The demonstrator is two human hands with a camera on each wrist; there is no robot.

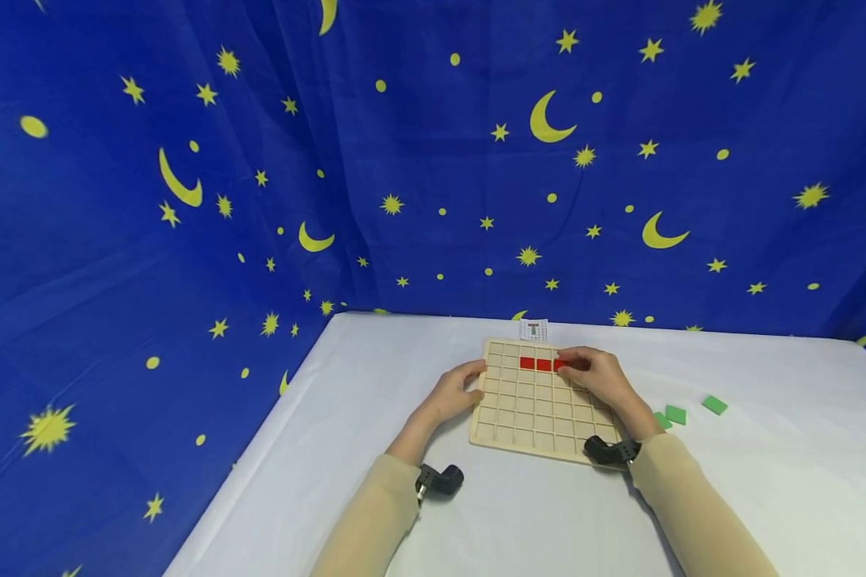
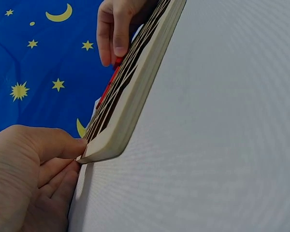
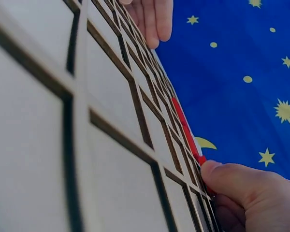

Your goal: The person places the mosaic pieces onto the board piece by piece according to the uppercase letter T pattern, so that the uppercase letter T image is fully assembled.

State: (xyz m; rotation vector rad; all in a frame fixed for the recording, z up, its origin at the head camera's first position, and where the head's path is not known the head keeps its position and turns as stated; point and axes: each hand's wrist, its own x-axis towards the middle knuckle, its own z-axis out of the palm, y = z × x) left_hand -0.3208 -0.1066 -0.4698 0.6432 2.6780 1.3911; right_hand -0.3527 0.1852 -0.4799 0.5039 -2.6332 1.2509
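Note:
A light wooden grid board lies flat on the white table. My left hand rests at its left edge, thumb and fingertips touching the rim; in the right wrist view the fingers of this left hand look straight. Thumb and fingers of my right hand pinch a red tile at the board's second row from the far side. Two more red tiles sit side by side in that row, just left of the pinched one. My right fingers partly hide the held tile.
Beyond the board's far edge lies a small card printed with a grid and a red and green pattern. Green tiles lie right of my right wrist. A blue curtain with yellow stars and moons rises behind the white table.

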